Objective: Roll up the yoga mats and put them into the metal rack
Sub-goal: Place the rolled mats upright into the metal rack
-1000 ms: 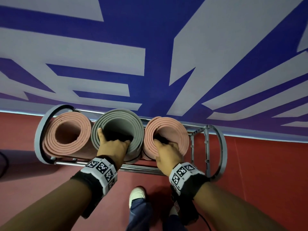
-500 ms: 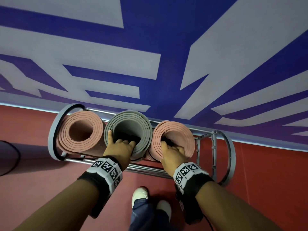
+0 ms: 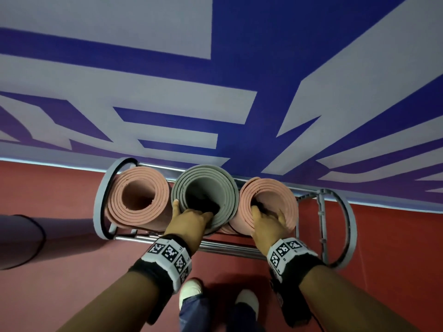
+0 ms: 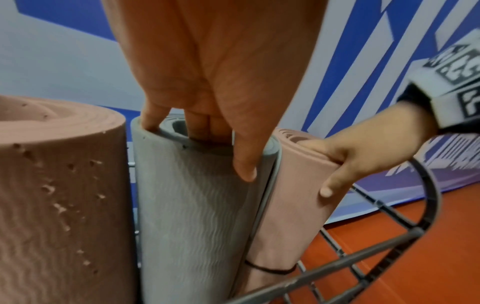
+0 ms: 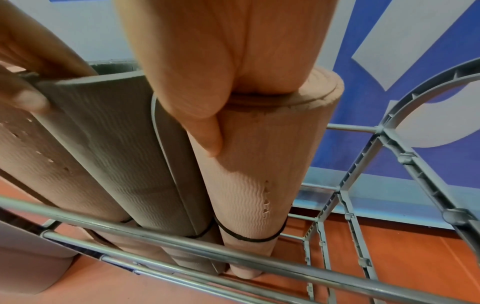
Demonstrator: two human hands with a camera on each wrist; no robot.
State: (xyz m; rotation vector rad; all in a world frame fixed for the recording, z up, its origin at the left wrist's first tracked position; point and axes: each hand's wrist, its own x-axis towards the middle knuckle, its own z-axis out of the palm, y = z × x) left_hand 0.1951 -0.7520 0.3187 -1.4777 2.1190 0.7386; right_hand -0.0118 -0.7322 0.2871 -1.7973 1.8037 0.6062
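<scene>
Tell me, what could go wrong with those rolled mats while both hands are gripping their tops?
The grey mat is loosely wound, and the left hand grips only its near layers, so pulling may telescope the roll. The right hand pinches the right pink mat, which leans against the grey one; its black band sits low, so the top could unfurl. The metal rack has open space on the right, so that mat might tip there.

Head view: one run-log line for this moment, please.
left hand: grips rolled grey yoga mat | right hand: grips right rolled pink yoga mat | both upright in grey metal rack
</scene>
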